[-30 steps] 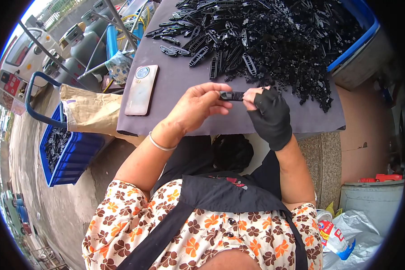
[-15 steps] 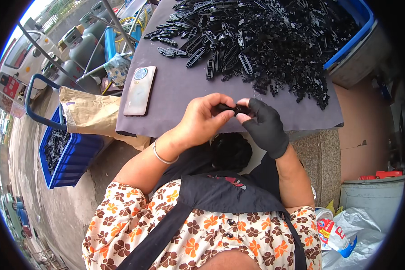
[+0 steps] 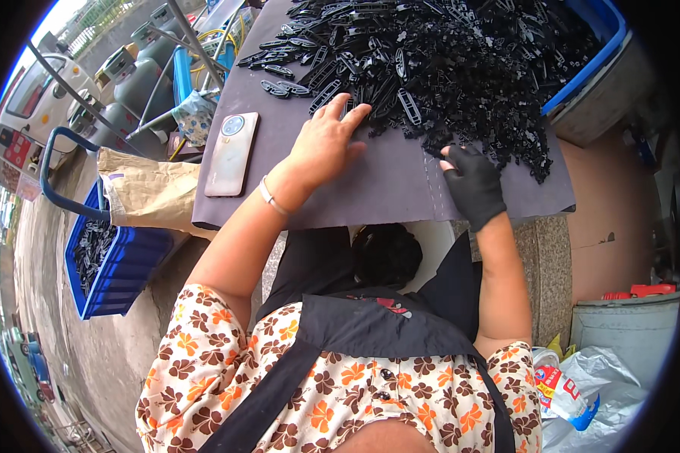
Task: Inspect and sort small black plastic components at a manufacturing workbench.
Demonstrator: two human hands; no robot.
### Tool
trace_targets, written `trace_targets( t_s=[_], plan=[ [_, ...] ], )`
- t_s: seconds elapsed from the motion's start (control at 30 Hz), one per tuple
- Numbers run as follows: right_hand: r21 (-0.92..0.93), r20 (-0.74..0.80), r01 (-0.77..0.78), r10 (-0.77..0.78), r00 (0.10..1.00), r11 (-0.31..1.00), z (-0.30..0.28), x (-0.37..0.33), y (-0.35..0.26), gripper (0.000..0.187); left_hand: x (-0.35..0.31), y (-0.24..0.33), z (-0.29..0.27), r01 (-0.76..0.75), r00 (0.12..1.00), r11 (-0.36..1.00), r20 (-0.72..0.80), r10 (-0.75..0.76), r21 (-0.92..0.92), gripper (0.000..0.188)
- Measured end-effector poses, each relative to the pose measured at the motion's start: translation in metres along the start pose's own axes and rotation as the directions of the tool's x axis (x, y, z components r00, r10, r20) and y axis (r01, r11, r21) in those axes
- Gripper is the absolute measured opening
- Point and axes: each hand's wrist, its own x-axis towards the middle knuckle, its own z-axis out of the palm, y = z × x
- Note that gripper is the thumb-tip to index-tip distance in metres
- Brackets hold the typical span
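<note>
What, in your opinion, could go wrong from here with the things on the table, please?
The phone lies near the left edge of the table, not far from the left hand; a sideways sweep of that arm might knock it off.

The small black parts spread close to the table's right edge, near the gloved right hand, so some could be brushed off.

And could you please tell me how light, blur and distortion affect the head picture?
Head view: the fisheye bows the grey cloth's front edge; daylight washes out the sky; many small black parts blend into a dark mass; the left hand's thumb looks blurred.
</note>
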Motion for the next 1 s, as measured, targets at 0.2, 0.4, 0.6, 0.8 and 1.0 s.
trace_targets(
  t_s=[0.2,0.4,0.6,0.8,1.0],
  plan=[
    [-0.011,-0.029,0.076,-0.076,0.997,0.997,0.014,0.007,-0.009,0.015,0.003,-0.034,0.017,0.135,0.99,0.99,-0.026,-0.136,-0.027,0.031],
    [0.608,-0.014,0.051,-0.054,0.998,0.792,0.005,-0.006,-0.028,0.017,-0.026,0.001,-0.014,0.441,0.771,-0.056,0.41,-0.488,-0.896,0.026],
    [0.529,-0.008,0.165,-0.19,0.982,0.832,-0.003,-0.009,-0.062,0.019,-0.04,0.032,-0.012,0.403,0.886,0.202,0.325,-0.332,-0.892,0.028],
    [0.214,-0.236,0.551,-0.505,0.83,0.806,-0.008,-0.01,-0.062,0.023,-0.042,0.052,-0.026,0.434,0.89,0.197,0.385,-0.246,-0.879,0.027],
    [0.118,-0.289,0.635,-0.586,0.757,0.763,-0.012,-0.012,-0.062,0.023,-0.04,0.061,-0.037,0.487,0.865,0.11,0.462,-0.196,-0.867,0.023]
  ],
)
